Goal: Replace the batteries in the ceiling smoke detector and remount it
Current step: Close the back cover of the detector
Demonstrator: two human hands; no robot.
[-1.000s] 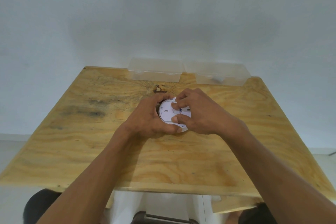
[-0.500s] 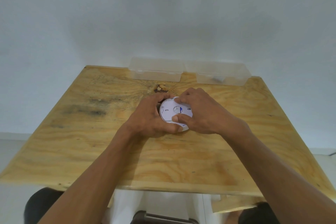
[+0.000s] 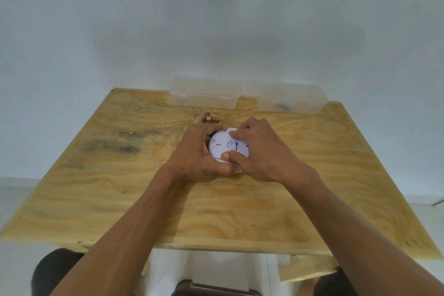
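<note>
A round white smoke detector [image 3: 222, 146] lies on the plywood table [image 3: 120, 187], its flat back side facing up, with a small blue mark near its middle. My left hand [image 3: 194, 154] wraps around its left rim from the side. My right hand [image 3: 259, 151] covers its right half, the fingers on its far edge and the thumb pressed on its near edge. Most of the detector's right side is hidden under my right hand. No battery shows.
Two clear plastic boxes stand at the table's far edge: one [image 3: 204, 95] left of centre, one [image 3: 290, 101] to its right with a small dark item inside. A dark knot [image 3: 210, 118] marks the wood just behind the hands. A white wall rises behind the table.
My right fingers have shifted over the detector's far edge and uncovered more of its white back. The detector and my left hand have stayed in place.
</note>
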